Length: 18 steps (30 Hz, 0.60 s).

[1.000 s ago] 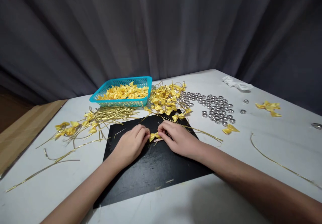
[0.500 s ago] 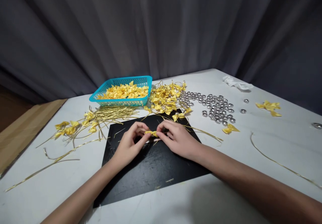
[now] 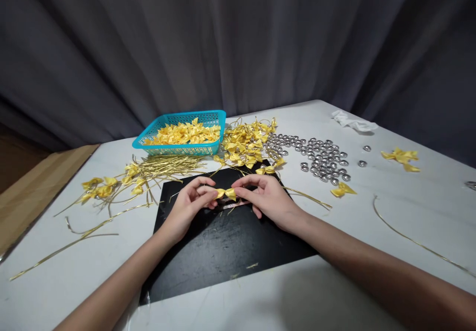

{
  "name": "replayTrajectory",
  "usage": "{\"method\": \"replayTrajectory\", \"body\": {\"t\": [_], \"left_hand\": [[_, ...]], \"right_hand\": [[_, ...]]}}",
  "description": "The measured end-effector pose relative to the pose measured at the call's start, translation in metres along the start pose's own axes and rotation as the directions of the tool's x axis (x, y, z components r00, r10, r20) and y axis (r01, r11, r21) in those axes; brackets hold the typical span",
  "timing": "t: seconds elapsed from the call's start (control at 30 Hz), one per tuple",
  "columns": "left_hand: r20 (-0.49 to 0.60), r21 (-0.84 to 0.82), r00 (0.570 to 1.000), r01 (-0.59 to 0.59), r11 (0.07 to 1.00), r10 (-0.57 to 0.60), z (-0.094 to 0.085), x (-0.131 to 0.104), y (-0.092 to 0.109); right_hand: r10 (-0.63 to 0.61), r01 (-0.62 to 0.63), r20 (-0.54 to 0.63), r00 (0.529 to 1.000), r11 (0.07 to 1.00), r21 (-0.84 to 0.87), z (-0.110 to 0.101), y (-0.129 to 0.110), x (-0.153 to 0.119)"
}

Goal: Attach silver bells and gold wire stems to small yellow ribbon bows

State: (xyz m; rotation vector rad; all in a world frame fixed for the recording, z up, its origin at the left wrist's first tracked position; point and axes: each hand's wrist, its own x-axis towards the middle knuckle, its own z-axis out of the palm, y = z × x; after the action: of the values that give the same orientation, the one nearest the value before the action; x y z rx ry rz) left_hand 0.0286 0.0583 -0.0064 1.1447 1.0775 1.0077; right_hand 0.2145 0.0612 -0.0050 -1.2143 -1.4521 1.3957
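A small yellow ribbon bow (image 3: 226,193) is stretched between my two hands, above a black mat (image 3: 219,251). My left hand (image 3: 193,203) pinches its left end between thumb and fingers. At the bow's right end, the thumb and forefinger of my right hand (image 3: 266,197) close on it. Just below the bow, a thin pinkish strip (image 3: 236,205) shows near my right fingers; what it belongs to is hidden. Bits of gold wire lie on the mat.
Behind stands a turquoise basket (image 3: 178,149) of yellow bows. Gold wires (image 3: 167,166) and tangled wired bows (image 3: 245,145) lie before and beside it. Silver beads (image 3: 327,160), loose bows (image 3: 401,157) and a white cloth (image 3: 353,122) are to the right, on the white table (image 3: 345,281).
The bow has been spread wider and shows more fully between my fingers. My right hand has shifted slightly right, its lower fingers loosened downward. The view has moved a little.
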Motion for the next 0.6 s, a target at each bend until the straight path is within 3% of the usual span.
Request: {"method": "replayTrajectory", "body": {"t": [0.13,0.23,0.33,0.4,0.47,0.53,0.6], "left_hand": [[-0.029,0.0,1.0,-0.005,1.0,0.005,-0.002,0.001,0.0],[-0.119,0.022,0.991,-0.054,0.998,0.057,0.003,-0.003,-0.002],[-0.237,0.056,0.963,-0.118,0.991,0.128,0.017,-0.012,-0.003],[-0.201,0.088,0.97,-0.12,0.989,0.136,0.027,-0.019,-0.004],[-0.171,0.083,0.976,-0.123,0.989,0.136,0.034,-0.024,-0.004],[-0.146,0.064,0.981,-0.117,0.991,0.126,0.037,-0.026,-0.004],[-0.123,0.023,0.988,-0.091,0.996,0.093,0.036,-0.025,-0.004]], "right_hand": [[-0.029,0.029,-0.028,0.999,1.0,0.002,-0.002,0.0,0.002],[-0.069,0.064,-0.116,0.991,0.997,-0.041,0.0,0.001,-0.001],[-0.277,0.231,-0.241,0.93,0.952,-0.2,0.005,0.003,-0.009],[-0.575,0.474,-0.142,0.805,0.769,-0.429,0.008,0.005,-0.016],[-0.701,0.605,0.043,0.712,0.582,-0.543,0.011,0.007,-0.022],[-0.705,0.641,0.134,0.696,0.527,-0.559,0.013,0.009,-0.025],[-0.698,0.644,0.126,0.704,0.554,-0.528,0.013,0.009,-0.025]]}}
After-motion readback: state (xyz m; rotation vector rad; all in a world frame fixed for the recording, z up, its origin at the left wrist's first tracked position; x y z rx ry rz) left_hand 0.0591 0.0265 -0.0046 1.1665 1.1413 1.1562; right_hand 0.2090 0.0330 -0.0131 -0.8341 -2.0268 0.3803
